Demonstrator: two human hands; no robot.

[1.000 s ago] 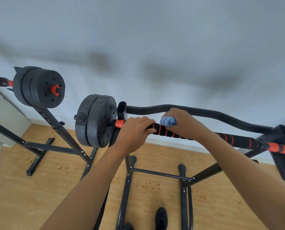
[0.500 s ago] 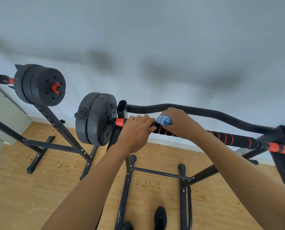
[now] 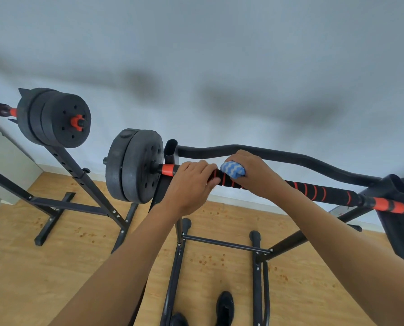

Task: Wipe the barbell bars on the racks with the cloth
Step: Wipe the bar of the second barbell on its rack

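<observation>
A black barbell bar (image 3: 323, 192) with red rings and orange ends lies across the near rack. My left hand (image 3: 191, 184) grips the bar close to its left orange collar, beside the black weight plates (image 3: 135, 165). My right hand (image 3: 252, 175) holds a bunched blue-and-white cloth (image 3: 232, 169) wrapped against the bar, right next to my left hand. A second barbell with black plates (image 3: 55, 117) rests on another rack at the far left; its bar is mostly out of frame.
A curved black bar (image 3: 290, 156) runs behind the barbell on the near rack. Black rack legs (image 3: 180, 267) and crossbars stand on the wooden floor below. My black shoes (image 3: 224, 307) show at the bottom. A pale wall fills the background.
My right hand slid the cloth leftward along the bar until it sits beside my left hand. The left hand kept its grip.
</observation>
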